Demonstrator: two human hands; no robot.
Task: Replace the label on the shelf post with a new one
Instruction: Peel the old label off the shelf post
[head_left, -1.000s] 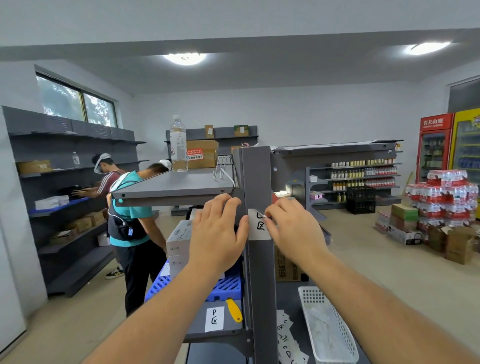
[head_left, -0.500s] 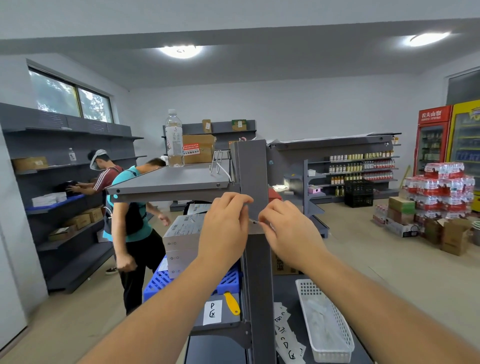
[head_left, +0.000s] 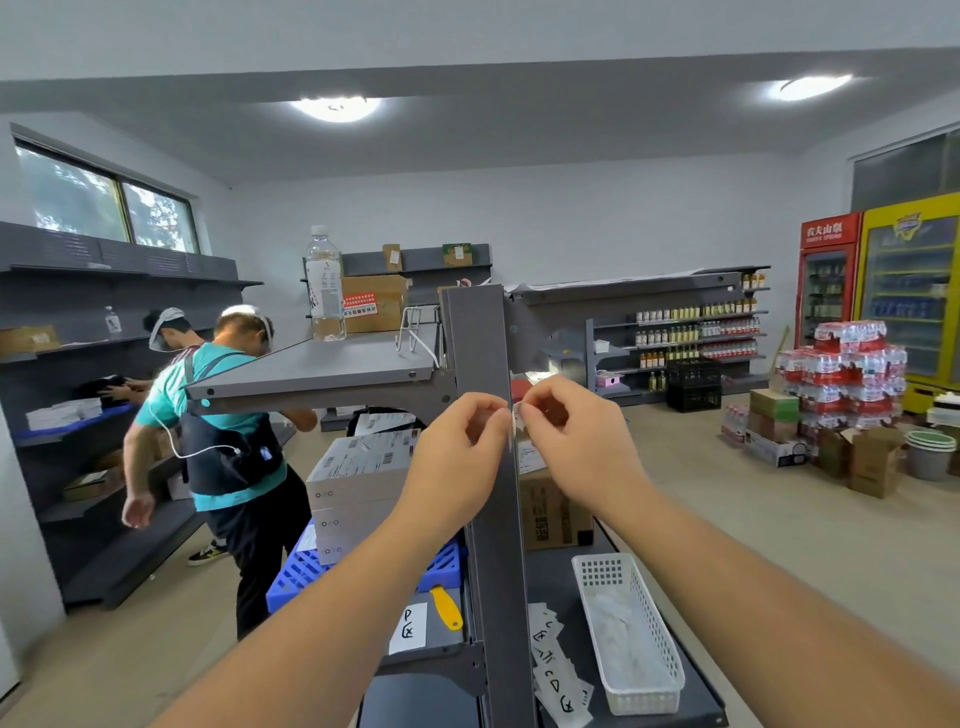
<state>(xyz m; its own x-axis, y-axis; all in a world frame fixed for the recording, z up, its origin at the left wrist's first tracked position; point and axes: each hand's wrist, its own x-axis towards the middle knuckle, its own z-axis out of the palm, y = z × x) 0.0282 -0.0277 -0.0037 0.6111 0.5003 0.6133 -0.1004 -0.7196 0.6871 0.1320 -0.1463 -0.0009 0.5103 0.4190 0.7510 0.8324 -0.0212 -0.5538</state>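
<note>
The right hand (head_left: 574, 441) pinches a small white label (head_left: 517, 422) between its thumb and first finger, and the left hand (head_left: 460, 457) pinches the other edge of the same label. The label sits right between the two hands, in front of the grey shelf post (head_left: 480, 364), and it looks folded or curled up, so only a thin white strip shows. A label like this is very light, thin and soft. It bends and tears easily, and its back is probably sticky, so it may cling to the fingers. It is best held by its very edges, with only the fingertips. A moment ago the label lay flat on the post with black marks showing, and the hands were picking at its corner. Now it is off the post and the post looks bare there. Down below the hands, another white label with black marks (head_left: 408, 629) lies on the lower shelf (head_left: 436, 642), next to a yellow scraper (head_left: 447, 608). Below the right hand, more loose labels (head_left: 553, 670) lie beside a white basket (head_left: 631, 634).
</note>
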